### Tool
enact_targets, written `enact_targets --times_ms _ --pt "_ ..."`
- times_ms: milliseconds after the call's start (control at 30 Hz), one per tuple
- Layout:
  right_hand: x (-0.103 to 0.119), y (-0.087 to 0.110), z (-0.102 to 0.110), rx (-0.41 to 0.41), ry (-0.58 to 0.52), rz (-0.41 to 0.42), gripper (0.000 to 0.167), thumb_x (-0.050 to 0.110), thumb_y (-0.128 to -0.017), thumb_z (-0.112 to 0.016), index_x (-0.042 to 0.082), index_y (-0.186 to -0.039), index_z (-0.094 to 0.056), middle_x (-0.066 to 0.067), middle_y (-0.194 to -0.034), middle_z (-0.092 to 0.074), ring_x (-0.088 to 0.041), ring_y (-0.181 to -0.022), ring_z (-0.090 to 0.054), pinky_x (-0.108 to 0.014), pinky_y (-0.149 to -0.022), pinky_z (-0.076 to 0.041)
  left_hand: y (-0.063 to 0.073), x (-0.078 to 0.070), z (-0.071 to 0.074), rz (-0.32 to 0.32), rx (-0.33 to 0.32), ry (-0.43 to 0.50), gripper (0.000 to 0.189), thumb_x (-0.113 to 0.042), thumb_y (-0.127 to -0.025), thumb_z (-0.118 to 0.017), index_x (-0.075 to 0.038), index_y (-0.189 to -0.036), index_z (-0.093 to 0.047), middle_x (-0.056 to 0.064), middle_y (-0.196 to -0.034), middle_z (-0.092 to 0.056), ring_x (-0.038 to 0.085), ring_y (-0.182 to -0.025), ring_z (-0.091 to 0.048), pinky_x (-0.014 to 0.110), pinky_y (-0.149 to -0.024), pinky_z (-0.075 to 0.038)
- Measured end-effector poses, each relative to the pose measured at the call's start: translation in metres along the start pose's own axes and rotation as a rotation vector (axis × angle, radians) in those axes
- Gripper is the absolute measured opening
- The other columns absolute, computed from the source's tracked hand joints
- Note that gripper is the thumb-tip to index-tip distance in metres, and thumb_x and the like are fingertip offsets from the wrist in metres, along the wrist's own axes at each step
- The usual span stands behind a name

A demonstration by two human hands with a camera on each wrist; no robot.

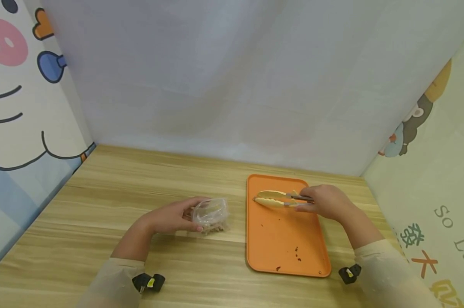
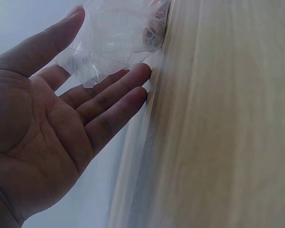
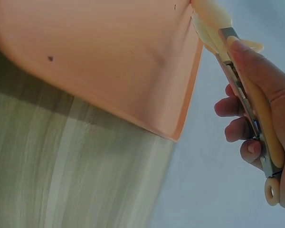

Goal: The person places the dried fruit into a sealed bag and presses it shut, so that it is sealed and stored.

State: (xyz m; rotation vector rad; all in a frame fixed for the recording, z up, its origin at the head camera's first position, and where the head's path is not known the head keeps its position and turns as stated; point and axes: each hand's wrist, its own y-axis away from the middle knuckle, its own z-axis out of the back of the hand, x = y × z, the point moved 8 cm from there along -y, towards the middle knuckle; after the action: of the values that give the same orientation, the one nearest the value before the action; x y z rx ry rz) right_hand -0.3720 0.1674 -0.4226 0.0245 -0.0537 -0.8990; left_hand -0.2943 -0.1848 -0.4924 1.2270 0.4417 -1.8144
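My right hand [image 1: 326, 202] grips a pair of tongs [image 1: 272, 199] with cream-coloured heads and metal arms. The tongs reach over the upper part of an orange tray [image 1: 274, 246], their tips right at a small dark bit near its left rim. In the right wrist view, my thumb and fingers wrap the tongs' handle [image 3: 263, 121]. On the left, my left hand [image 1: 170, 217] holds a clear plastic container [image 1: 210, 212] between thumb and fingers. Small brownish pieces [image 2: 154, 34] show through its bottom in the left wrist view.
Several dark crumbs [image 1: 297, 254] lie scattered on the tray, mostly toward its near end. The wood-grain table [image 1: 201, 269] ends at a pale cloth backdrop [image 1: 232, 85]. Printed sheets stand along the left and right sides.
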Motion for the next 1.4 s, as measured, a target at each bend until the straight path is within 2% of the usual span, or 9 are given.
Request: enact_targets --times_ms 600,967,1200,1400 --pt "0.002 0.003 0.003 -0.041 0.025 0.019 0.027 0.047 -0.086 -0.071 0.021 -0.088 -0.064 0.014 -0.069 -0.055 -0.004 -0.057 -0.045 -0.026 -0.056 -0.040 0.000 0.000 0.001 -0.007 -0.007 -0.038 0.075 -0.037 -0.088 -0.074 -0.038 -0.151 -0.032 0.003 -0.143 -0.046 0.022 -0.113 -0.057 0.039 -0.090 -0.049" --pt "0.001 0.007 0.007 -0.052 0.020 0.009 0.025 0.045 -0.085 -0.072 0.022 -0.089 -0.066 0.014 -0.072 -0.059 -0.003 -0.060 -0.048 -0.028 -0.057 -0.042 0.001 -0.001 0.001 -0.002 0.005 -0.017 0.076 -0.034 -0.089 -0.073 -0.034 -0.152 -0.031 0.007 -0.131 -0.052 0.023 -0.110 -0.058 0.038 -0.086 -0.050" --pt "0.002 0.011 0.014 -0.112 0.018 0.013 0.025 0.045 -0.083 -0.075 0.023 -0.088 -0.065 0.016 -0.070 -0.056 -0.002 -0.059 -0.046 -0.026 -0.057 -0.040 0.001 -0.002 0.000 -0.006 0.007 -0.007 0.076 -0.035 -0.089 -0.073 -0.034 -0.152 -0.031 0.007 -0.132 -0.051 0.023 -0.111 -0.057 0.038 -0.088 -0.049" --pt "0.008 0.018 0.026 -0.190 0.009 0.037 0.028 0.047 -0.083 -0.074 0.021 -0.093 -0.069 0.015 -0.075 -0.062 -0.001 -0.061 -0.051 -0.027 -0.058 -0.044 0.001 -0.001 0.000 -0.004 0.002 -0.010 0.075 -0.034 -0.089 -0.073 -0.036 -0.151 -0.032 0.007 -0.130 -0.051 0.022 -0.109 -0.057 0.038 -0.087 -0.049"
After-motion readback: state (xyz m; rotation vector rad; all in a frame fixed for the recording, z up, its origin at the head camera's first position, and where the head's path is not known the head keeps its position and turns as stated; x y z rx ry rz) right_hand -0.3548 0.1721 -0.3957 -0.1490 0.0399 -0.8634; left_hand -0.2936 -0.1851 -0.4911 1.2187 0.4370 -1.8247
